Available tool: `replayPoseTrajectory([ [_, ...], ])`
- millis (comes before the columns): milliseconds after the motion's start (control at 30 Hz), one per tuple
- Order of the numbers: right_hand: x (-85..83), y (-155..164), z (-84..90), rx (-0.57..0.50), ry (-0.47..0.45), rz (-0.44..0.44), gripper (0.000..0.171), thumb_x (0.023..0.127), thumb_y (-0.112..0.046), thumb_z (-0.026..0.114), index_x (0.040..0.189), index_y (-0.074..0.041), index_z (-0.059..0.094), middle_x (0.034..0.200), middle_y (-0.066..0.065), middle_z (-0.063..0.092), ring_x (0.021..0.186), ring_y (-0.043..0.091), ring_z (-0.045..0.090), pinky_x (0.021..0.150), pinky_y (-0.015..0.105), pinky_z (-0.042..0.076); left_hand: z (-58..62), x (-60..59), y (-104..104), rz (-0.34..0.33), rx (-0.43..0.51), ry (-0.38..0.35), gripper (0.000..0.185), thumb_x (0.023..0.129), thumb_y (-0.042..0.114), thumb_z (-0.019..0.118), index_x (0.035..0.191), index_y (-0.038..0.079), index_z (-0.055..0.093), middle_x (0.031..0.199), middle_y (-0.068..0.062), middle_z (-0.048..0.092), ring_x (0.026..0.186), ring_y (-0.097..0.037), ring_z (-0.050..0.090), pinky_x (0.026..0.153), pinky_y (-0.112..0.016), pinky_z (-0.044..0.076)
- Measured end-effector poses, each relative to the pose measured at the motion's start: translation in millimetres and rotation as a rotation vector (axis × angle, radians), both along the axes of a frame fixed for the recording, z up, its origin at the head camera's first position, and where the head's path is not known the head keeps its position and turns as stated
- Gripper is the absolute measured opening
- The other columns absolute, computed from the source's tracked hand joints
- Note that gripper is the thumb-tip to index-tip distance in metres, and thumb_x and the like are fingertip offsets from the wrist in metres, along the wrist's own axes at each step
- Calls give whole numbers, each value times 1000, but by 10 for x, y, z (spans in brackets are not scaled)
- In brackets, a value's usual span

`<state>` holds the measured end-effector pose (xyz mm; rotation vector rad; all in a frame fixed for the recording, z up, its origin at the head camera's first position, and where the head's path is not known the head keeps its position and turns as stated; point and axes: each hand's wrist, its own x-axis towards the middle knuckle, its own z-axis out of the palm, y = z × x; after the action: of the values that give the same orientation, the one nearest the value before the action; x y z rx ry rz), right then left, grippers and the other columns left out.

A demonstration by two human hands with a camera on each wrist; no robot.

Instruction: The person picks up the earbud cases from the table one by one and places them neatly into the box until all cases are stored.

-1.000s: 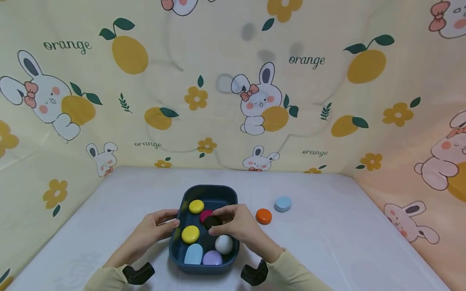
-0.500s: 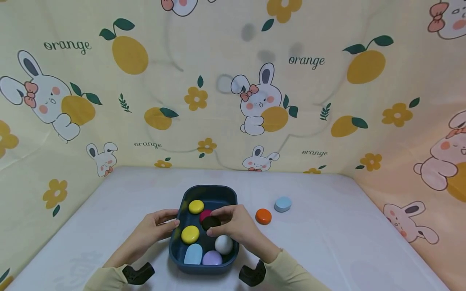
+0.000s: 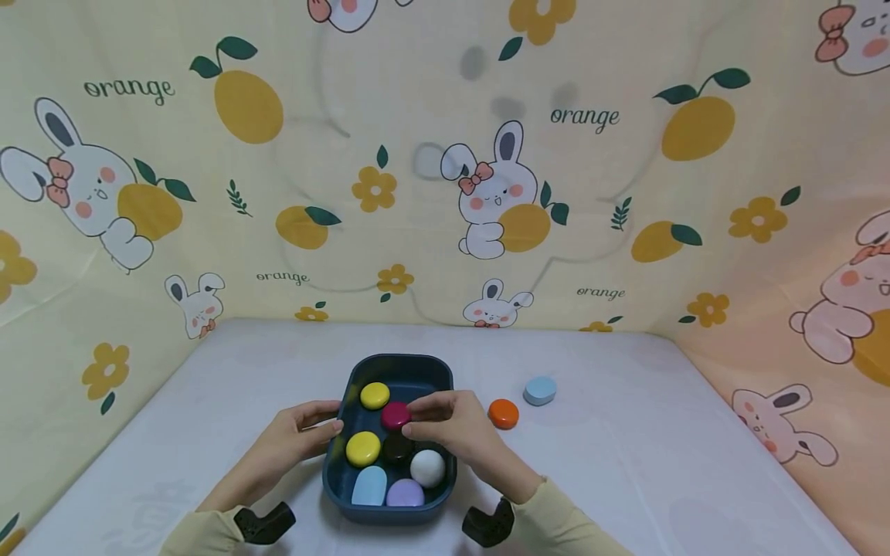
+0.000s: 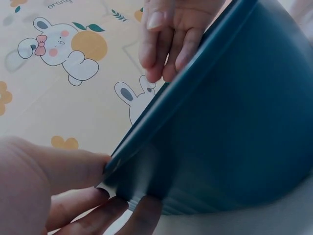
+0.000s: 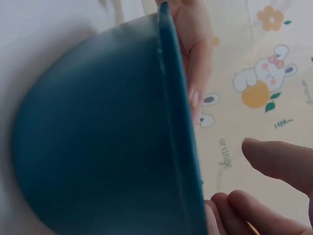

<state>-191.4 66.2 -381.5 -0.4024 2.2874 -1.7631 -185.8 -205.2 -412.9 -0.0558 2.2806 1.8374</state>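
Head view shows the round black stone lying in my dark blue plastic tray; my right hand hovers just above, fingers loosely curled, empty. My left hand grips the tray's rim; I'd steady it.

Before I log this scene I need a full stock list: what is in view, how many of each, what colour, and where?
Tub: one, dark blue, middle of the table, holding seven pebbles.
Yellow pebbles: two, in the tub, far left and middle left.
Magenta pebble: one, in the tub by the right fingertips.
Black pebble: one, tub centre.
White pebble: one, tub's near right.
Light blue pebble: one, near left corner of the tub.
Lilac pebble: one, near edge of the tub.
Orange pebble: one, on the table right of the tub.
Pale blue pebble: one, on the table beyond the orange one.
Table: one, white.
Backdrop: yellow, rabbits and oranges.
Left hand: grips the tub's left rim.
Right hand: over the tub, fingers relaxed.
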Motion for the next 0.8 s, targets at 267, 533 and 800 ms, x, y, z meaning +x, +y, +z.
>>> replayPoseTrajectory([
  [267,-21,125,63,-30,26,-78,27,87,-24,78,109,-9,73,103,2,70,96,21,64,91,37,54,9,1,12,3,-8,-3,49,95,24,68,137,1,53,133,-15,57,114,-29,61,87,-40,57],
  [533,-25,229,128,-48,45,-143,28,87,-27,78,109,-10,73,104,3,71,98,21,65,96,45,50,-3,-5,8,-3,-4,-10,50,95,25,68,137,1,53,133,-16,57,113,-29,61,87,-40,57],
  [800,-91,406,174,-95,69,-262,28,86,-23,79,108,-8,73,102,5,71,96,22,65,90,45,53,-3,-1,12,-1,0,-5,50,96,24,67,137,0,53,133,-16,57,112,-29,62,87,-40,57],
])
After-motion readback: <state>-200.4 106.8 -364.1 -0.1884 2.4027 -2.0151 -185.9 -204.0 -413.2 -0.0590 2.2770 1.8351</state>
